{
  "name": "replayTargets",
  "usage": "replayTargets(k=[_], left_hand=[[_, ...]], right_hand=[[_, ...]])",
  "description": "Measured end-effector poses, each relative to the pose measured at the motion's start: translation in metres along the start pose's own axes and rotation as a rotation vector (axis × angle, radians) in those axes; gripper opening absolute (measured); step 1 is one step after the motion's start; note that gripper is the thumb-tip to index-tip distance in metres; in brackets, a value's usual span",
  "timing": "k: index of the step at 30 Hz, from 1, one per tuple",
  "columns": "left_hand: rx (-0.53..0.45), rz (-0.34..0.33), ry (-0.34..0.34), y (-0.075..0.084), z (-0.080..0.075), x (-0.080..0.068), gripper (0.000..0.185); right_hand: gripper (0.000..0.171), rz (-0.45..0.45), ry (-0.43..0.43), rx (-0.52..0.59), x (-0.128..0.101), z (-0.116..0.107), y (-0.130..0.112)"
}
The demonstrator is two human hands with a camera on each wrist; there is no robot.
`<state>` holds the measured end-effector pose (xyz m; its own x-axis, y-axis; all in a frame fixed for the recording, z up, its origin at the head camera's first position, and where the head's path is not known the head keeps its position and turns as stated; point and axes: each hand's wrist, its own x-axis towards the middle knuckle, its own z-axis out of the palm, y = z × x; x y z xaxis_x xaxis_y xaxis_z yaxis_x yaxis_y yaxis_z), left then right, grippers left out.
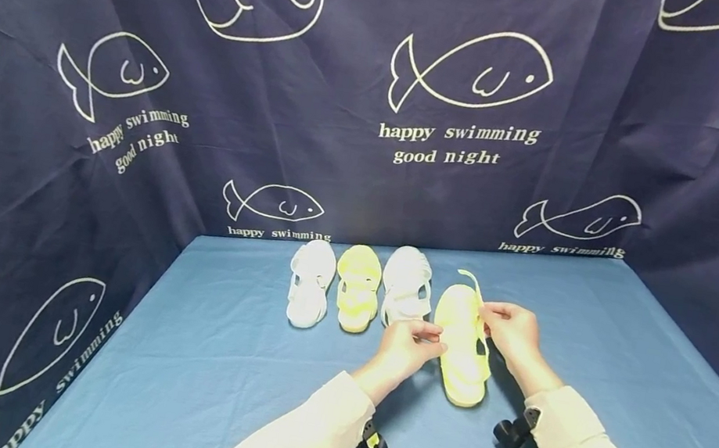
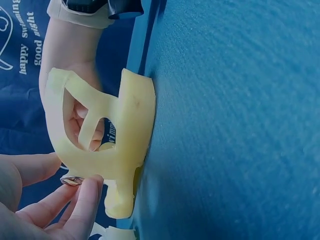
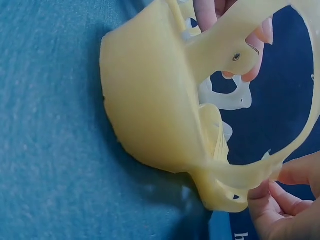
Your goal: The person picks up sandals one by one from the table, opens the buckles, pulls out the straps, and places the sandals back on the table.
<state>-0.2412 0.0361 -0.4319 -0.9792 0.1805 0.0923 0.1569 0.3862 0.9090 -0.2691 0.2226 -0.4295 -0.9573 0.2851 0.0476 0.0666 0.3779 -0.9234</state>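
Fingers point(image 1: 435, 335) of our left hand point(image 1: 408, 349) and right hand point(image 1: 511, 330) are pinching the yellow sandal point(image 1: 462, 344) strap; buckling seems in hand, needing careful threading.

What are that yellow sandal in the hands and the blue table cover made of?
The yellow sandal looks like soft, slightly see-through moulded plastic or jelly rubber: its strap bends in a smooth curve where the right hand pinches it, and its surface has a dull sheen. The blue table cover seems a matte woven or felt-like fabric, with a fine grainy texture in the wrist views.
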Motion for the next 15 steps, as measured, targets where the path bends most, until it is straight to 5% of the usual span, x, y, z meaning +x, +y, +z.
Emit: replayTargets(k=[10,15], left_hand=[[-0.029,-0.037,-0.012,0.000,0.002,-0.001,0.026],[-0.021,-0.046,-0.020,0.001,0.001,-0.001,0.028]], right_hand=[[0.028,-0.088,-0.006,-0.270,-0.002,0.002,-0.009],[0.026,-0.098,-0.029,-0.313,-0.002,0.003,-0.013]])
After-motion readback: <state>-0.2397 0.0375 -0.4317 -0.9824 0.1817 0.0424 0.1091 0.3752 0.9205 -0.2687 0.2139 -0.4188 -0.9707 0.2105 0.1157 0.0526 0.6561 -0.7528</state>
